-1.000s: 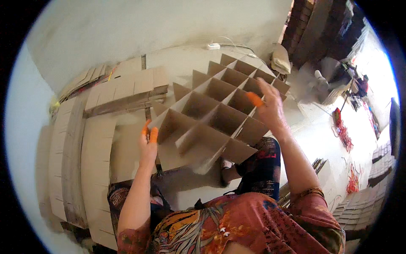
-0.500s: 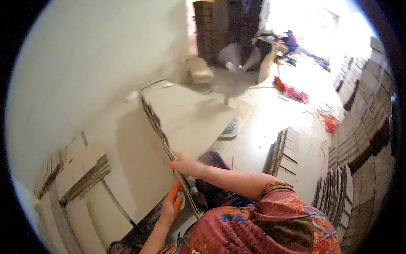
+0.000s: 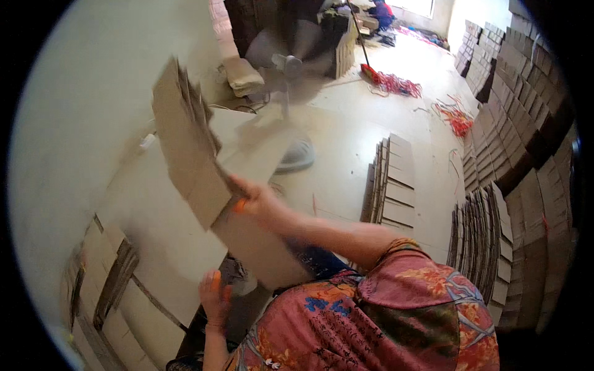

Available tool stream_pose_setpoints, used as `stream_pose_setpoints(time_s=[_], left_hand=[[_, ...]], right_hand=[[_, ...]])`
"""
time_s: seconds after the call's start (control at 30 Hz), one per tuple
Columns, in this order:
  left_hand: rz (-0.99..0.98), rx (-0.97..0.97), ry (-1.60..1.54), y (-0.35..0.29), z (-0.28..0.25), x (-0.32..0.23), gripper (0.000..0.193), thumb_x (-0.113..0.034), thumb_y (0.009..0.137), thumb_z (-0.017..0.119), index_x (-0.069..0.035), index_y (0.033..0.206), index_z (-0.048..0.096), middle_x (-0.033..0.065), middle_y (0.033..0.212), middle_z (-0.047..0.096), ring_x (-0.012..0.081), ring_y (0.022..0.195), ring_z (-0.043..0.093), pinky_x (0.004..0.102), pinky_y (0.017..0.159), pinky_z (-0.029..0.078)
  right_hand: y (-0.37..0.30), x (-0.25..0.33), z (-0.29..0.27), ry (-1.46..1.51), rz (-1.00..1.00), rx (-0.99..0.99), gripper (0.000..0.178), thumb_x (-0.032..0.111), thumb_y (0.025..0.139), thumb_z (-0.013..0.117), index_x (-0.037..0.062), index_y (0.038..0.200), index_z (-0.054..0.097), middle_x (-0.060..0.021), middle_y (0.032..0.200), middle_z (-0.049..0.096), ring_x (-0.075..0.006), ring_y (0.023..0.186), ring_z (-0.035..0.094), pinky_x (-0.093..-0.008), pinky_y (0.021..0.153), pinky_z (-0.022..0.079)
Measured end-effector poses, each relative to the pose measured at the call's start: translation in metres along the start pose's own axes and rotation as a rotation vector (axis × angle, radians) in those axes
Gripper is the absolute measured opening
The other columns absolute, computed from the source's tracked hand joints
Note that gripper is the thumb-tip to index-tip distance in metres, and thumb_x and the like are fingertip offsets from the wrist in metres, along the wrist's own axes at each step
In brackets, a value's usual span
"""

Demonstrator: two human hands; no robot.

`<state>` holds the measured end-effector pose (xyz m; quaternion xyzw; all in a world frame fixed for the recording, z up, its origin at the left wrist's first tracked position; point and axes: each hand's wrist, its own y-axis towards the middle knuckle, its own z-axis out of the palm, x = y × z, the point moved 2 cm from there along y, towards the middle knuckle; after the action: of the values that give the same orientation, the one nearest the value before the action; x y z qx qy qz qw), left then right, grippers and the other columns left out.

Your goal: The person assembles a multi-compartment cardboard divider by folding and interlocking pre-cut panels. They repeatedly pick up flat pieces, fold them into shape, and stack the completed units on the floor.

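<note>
My right hand [image 3: 258, 204] grips a bundle of slotted brown cardboard sheets [image 3: 189, 145] by its near right edge. The bundle stands tilted over the pale work surface [image 3: 167, 247], its far end raised and its near end by my lap. Several layers show along its far edge. Apart from the bundle, close to the work surface's near edge, my left hand [image 3: 215, 301] has its fingers stretched out and holds nothing. Orange covers show on fingers of both hands.
More cardboard pieces [image 3: 117, 278] lie at the left. Slotted cardboard stacks stand on the floor at right [image 3: 396, 179] and nearer [image 3: 479, 241], before tall cardboard piles [image 3: 513, 123]. Ahead are a spinning fan [image 3: 288, 65], red strapping [image 3: 396, 83], a broom and a person [image 3: 382, 15].
The cardboard bundle has turned and risen in my right hand, showing its broad side. My left hand has come off its edge and opened lower left. The view has shifted right.
</note>
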<state>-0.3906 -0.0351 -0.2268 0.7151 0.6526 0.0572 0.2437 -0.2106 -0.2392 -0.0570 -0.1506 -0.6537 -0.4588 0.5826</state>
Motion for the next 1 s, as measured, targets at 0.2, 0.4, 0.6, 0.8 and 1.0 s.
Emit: stream_pose_setpoints(time_s=[0.2,0.4,0.6,0.8,1.0], left_hand=[[-0.089,-0.021,0.024,-0.013,-0.001,-0.001,0.031,-0.010,0.077,0.063,-0.001,0.107,0.061,0.0170,0.127,0.050,0.0370,0.116,0.046,0.0469,0.097,0.034],[-0.137,0.021,0.106,-0.019,-0.005,-0.011,0.032,-0.004,0.073,0.063,-0.001,0.105,0.063,0.0145,0.131,0.047,0.0366,0.119,0.043,0.0453,0.098,0.034],[-0.202,0.069,0.100,-0.017,-0.005,-0.014,0.027,-0.006,0.077,0.060,0.001,0.104,0.063,0.0115,0.135,0.044,0.0338,0.123,0.038,0.0452,0.101,0.030],[-0.237,0.091,0.127,-0.014,-0.009,-0.020,0.031,-0.004,0.074,0.062,0.000,0.105,0.063,0.0120,0.136,0.042,0.0337,0.124,0.036,0.0452,0.103,0.027],[-0.271,0.031,0.129,-0.023,-0.015,-0.025,0.032,-0.007,0.072,0.065,-0.003,0.104,0.063,0.0116,0.126,0.051,0.0332,0.114,0.045,0.0459,0.098,0.033]], right_hand=[[-0.044,0.096,-0.119,-0.660,-0.233,-0.551,0.059,-0.013,0.075,0.046,-0.0039,0.133,0.037,-0.0223,0.131,0.047,-0.0260,0.119,0.047,-0.0334,0.101,0.036],[-0.115,0.066,-0.258,-1.701,-0.100,-0.833,0.068,-0.014,0.071,0.044,-0.0042,0.136,0.029,-0.0328,0.135,0.032,-0.0470,0.126,0.033,-0.0463,0.102,0.034],[-0.223,-0.075,-0.329,-1.595,1.089,-0.728,0.053,0.000,0.086,0.047,0.0023,0.136,0.029,-0.0259,0.142,0.024,-0.0434,0.129,0.027,-0.0653,0.092,0.034],[-0.282,-0.192,-0.330,-1.474,1.486,-0.648,0.041,0.020,0.091,0.044,0.0086,0.131,0.044,-0.0176,0.135,0.040,-0.0381,0.124,0.037,-0.0627,0.093,0.032],[-0.275,-0.212,-0.353,-1.449,1.341,-0.439,0.028,0.024,0.086,0.054,0.0044,0.106,0.060,-0.0157,0.116,0.057,-0.0339,0.106,0.054,-0.0517,0.082,0.044]])
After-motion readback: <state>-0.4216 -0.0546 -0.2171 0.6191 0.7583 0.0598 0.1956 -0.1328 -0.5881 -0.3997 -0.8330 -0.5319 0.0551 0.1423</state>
